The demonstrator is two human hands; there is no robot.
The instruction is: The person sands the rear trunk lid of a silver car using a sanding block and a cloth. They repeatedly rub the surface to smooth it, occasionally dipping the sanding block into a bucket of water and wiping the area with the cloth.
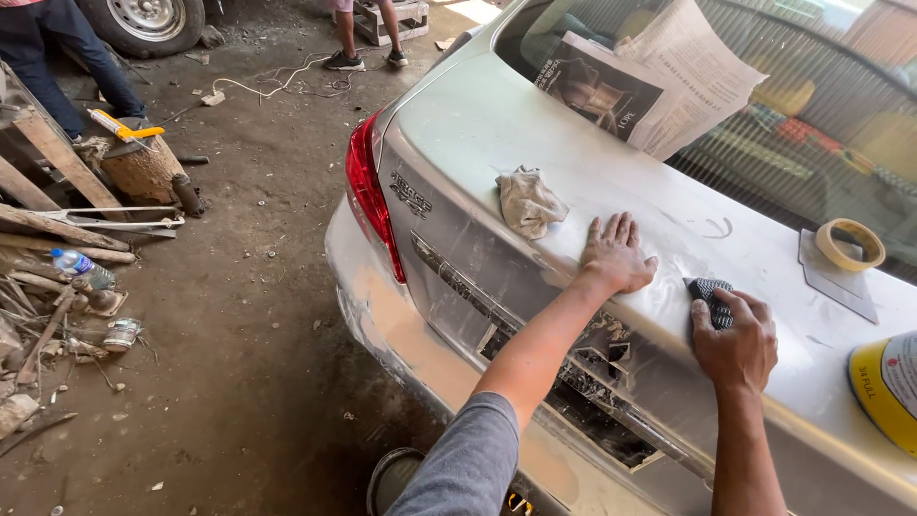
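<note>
The left hand is laid flat on the silver boot lid of a car, palm down, fingers spread and pointing away from the wearer; the forearm is stretched out nearly straight, with a grey sleeve seen at the upper arm. The right hand is curled shut over a dark, textured sanding block, which is pressed against the lid just beside the left hand — only the block's front end is seen beyond the knuckles.

The lid's metal is dulled and streaked with pale dust; patches of beige filler are spread over the bumper below, which looks rough and matt. A crumpled off-white rag is lying on the lid, near the left hand's fingertips; sheets of newspaper are spread over the rear window. To the right, well apart from the hands, a ring of tan masking tape is resting on a flat grey scraper; a round yellow tin is cut off at the picture's edge. The red tail light is glossy and curved.
</note>
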